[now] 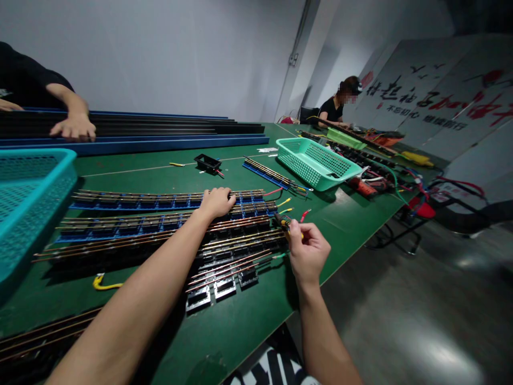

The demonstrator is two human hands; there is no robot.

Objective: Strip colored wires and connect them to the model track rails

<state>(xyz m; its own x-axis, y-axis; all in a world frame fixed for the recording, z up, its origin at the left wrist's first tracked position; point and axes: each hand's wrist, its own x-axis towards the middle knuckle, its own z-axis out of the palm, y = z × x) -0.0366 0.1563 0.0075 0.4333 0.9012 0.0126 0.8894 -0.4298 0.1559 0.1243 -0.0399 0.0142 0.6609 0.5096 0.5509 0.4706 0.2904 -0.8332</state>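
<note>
My left hand [218, 203] lies with its fingers spread over blue-based strips [160, 200] that carry long brass-coloured rods. My right hand [308, 248] is closed in a pinch at the right-hand ends of the strips. A small dark and yellow piece [285, 223] shows at its fingertips, too unclear to name. Between my arms are black-based strips with copper-coloured rods [232, 270] and black frame-like holders [225, 289]. Short wires with yellow, red and green sleeves stick out at the right ends, among them a red wire [305, 215].
A teal basket [36, 160] stands at the left, a green basket [316, 163] at the back right. Behind lie long blue and black rails [160, 140], with a co-worker's hand [74, 127] on them. Another person [334, 109] sits at the far end. The green table [344, 230] ends at the right.
</note>
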